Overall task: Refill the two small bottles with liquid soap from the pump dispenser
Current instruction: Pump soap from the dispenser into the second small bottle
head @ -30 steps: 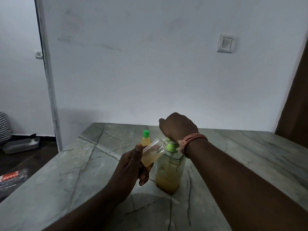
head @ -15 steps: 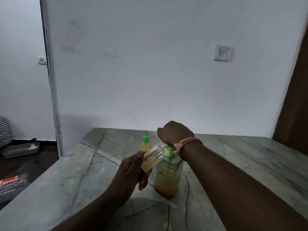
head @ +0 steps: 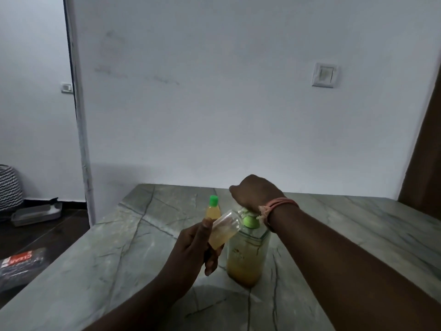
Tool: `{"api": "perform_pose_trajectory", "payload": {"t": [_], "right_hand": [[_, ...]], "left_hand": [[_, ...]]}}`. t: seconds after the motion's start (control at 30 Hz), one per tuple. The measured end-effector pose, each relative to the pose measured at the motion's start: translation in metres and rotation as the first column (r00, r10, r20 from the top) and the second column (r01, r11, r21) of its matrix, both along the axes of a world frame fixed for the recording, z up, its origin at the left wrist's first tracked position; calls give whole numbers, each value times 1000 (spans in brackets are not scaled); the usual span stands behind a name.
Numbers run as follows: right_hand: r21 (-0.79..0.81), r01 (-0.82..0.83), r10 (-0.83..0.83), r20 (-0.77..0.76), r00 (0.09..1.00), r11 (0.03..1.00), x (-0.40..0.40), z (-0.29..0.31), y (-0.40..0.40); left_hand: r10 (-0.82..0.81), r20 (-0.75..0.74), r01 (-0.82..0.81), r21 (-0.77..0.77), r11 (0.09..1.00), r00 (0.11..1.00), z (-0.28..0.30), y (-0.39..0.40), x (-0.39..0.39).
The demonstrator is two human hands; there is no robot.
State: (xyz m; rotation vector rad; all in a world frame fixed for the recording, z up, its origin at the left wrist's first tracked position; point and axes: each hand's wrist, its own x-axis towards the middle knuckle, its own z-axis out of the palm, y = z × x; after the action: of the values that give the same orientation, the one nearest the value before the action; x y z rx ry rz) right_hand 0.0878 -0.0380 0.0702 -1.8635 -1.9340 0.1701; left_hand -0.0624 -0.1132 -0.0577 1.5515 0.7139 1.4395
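My left hand (head: 193, 247) holds a small clear uncapped bottle (head: 223, 229), tilted, its mouth up against the top of the pump dispenser (head: 247, 256). The bottle is roughly half full of yellow soap. The dispenser is a clear bottle with a green collar and yellow soap low inside, standing on the grey stone table (head: 119, 271). My right hand (head: 255, 193) is closed over the pump head, hiding it and the spout. A second small bottle (head: 213, 210), full of yellow soap and shut with a green cap, stands just behind my left hand.
A white wall with a light switch (head: 325, 74) rises behind the table. Left of the table, on the dark floor, lie a grey tray (head: 35, 213), a zigzag-patterned basket (head: 9, 185) and a dark package (head: 21, 261). A brown door edge is at the right.
The camera tilted upward, so hands and bottles sit lower in view. Both hands keep their grip; the soap level in the held bottle looks the same.
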Motion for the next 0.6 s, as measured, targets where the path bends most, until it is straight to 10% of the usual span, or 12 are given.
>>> {"api": "perform_pose_trajectory", "payload": {"t": [0.6], "right_hand": [[-11, -21, 21, -18, 1000, 1000, 3, 3, 5]], "left_hand": [[-5, 5, 5, -8, 1000, 1000, 2, -1, 0]]}}
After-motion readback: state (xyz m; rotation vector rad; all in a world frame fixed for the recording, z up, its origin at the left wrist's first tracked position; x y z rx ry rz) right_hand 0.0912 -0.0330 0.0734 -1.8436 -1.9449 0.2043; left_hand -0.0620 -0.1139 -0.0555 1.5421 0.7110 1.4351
